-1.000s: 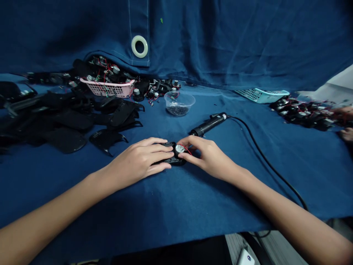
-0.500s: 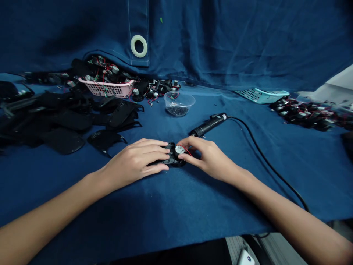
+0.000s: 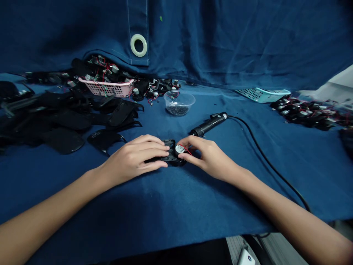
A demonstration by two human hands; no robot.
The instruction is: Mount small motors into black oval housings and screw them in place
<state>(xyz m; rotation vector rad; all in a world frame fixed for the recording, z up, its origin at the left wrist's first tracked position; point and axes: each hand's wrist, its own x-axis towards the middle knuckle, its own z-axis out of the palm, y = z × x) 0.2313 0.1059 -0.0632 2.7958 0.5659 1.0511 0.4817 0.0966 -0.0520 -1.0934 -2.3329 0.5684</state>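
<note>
A black plastic casing (image 3: pixel 171 157) lies on the blue cloth, its inner side facing up. My left hand (image 3: pixel 138 154) is laid across its left part, fingers over the casing and thumb along the near edge, steadying it. At the casing's right end, my right hand (image 3: pixel 205 154) pinches a small round motor-like part (image 3: pixel 180 149) between thumb and fingers. This part has a whitish top and a red wire (image 3: pixel 188 151). Whether it is seated in the casing I cannot tell. My left palm hides much of the casing.
Behind my right hand lies a black electric screwdriver (image 3: pixel 209 124) with its cable (image 3: pixel 259 147) running right. A clear bowl (image 3: pixel 180 99) holds small dark screws. Black shells (image 3: pixel 66 140), a pink basket (image 3: pixel 107 88), a turquoise basket (image 3: pixel 264 95) and wired parts (image 3: pixel 309 112) surround the work.
My left thumb and fingers have shifted slightly on the casing, showing a little more of its far edge. My right hand keeps its pinch on the round part, almost unmoved.
</note>
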